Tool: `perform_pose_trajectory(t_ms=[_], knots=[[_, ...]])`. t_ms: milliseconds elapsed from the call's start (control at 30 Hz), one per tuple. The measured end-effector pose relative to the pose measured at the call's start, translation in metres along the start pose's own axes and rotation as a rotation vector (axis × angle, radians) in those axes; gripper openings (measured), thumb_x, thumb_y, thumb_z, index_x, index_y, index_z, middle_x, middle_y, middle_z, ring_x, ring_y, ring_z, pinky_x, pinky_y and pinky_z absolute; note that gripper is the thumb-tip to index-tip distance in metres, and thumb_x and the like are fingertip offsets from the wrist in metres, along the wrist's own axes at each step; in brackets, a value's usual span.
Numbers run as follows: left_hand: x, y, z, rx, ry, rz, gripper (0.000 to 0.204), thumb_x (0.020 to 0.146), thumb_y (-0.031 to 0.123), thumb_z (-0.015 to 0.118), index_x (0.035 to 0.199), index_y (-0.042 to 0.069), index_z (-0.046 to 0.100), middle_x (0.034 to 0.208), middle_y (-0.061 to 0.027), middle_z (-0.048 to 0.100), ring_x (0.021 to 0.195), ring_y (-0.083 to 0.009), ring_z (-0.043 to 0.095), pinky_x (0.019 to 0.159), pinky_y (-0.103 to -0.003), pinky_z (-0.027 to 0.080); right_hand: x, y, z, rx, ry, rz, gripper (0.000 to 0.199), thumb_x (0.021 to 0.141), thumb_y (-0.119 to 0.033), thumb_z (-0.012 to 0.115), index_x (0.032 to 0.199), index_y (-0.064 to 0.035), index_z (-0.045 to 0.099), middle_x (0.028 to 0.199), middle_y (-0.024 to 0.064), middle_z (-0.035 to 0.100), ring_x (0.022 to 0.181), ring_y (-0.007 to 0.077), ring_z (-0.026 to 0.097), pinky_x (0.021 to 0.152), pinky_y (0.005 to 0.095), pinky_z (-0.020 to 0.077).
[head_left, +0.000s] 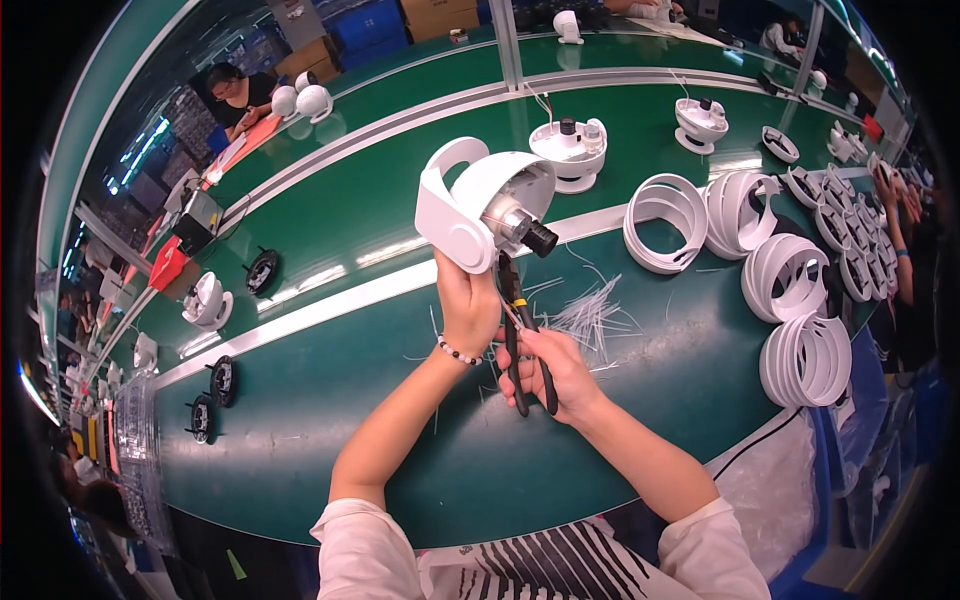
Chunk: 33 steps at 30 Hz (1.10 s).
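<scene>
My left hand (468,308), with a beaded bracelet at the wrist, is closed around the lower part of a white security camera (450,215) and holds it up over the bench. The camera's round shell is open on one side, showing a metal and black lens (537,236). My right hand (560,368) grips pliers with black handles and yellow bands (521,302). Their jaws point up just below the lens, against or close to the housing; I cannot tell what lies between them. A loose pile of thin white strips (595,318), like cut cable ties, lies behind my right hand.
White ring-shaped covers (665,225) stand in stacks at the right, beside several dark round parts (850,235). Half-built cameras (570,155) sit on the green conveyor (400,190) past a metal rail. Black round parts (224,381) lie at the left. A person (243,100) works across the line.
</scene>
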<state>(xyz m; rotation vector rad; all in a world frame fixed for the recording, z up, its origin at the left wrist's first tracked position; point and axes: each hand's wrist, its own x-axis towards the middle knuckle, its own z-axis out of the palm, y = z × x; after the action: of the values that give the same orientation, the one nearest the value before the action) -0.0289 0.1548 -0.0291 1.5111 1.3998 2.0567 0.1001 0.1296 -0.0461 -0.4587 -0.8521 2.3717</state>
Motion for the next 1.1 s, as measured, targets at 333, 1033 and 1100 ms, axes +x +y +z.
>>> perform_pose_trajectory(t_ms=[333, 1033, 1100], knots=[[0.055, -0.053, -0.028, -0.168, 0.247, -0.171, 0.034, 0.085, 0.01, 0.039, 0.118, 0.004, 0.034, 0.112, -0.0058, 0.043, 0.097, -0.0147, 0.045, 0.075, -0.029, 0.042, 0.006, 0.011, -0.005, 0.083, -0.066, 0.104, 0.047, 0.083, -0.036, 0.035, 0.112, 0.001, 0.041, 0.096, 0.0136, 0.052, 0.079, 0.027, 0.057, 0.073, 0.0399, 0.047], [0.024, -0.03, -0.148, 0.108, -0.095, -0.593, 0.038, 0.088, 0.029, 0.037, 0.108, -0.002, 0.048, 0.103, -0.0145, 0.056, 0.088, -0.0236, 0.058, 0.071, -0.029, 0.048, -0.018, 0.031, 0.024, -0.194, -0.491, 0.67, 0.036, 0.082, -0.025, 0.048, 0.104, 0.0031, 0.046, 0.095, 0.0135, 0.057, 0.07, 0.0142, 0.057, 0.056, 0.0243, 0.0488], [-0.012, -0.015, -0.176, 0.464, -0.16, -0.361, 0.026, 0.083, 0.011, 0.047, 0.107, 0.001, 0.051, 0.105, -0.0145, 0.055, 0.095, -0.0237, 0.055, 0.079, -0.029, 0.043, -0.015, 0.035, 0.025, -0.196, -0.552, 0.651, 0.037, 0.082, -0.024, 0.047, 0.106, 0.0034, 0.046, 0.097, 0.0134, 0.057, 0.071, 0.0142, 0.056, 0.058, 0.0242, 0.0488]])
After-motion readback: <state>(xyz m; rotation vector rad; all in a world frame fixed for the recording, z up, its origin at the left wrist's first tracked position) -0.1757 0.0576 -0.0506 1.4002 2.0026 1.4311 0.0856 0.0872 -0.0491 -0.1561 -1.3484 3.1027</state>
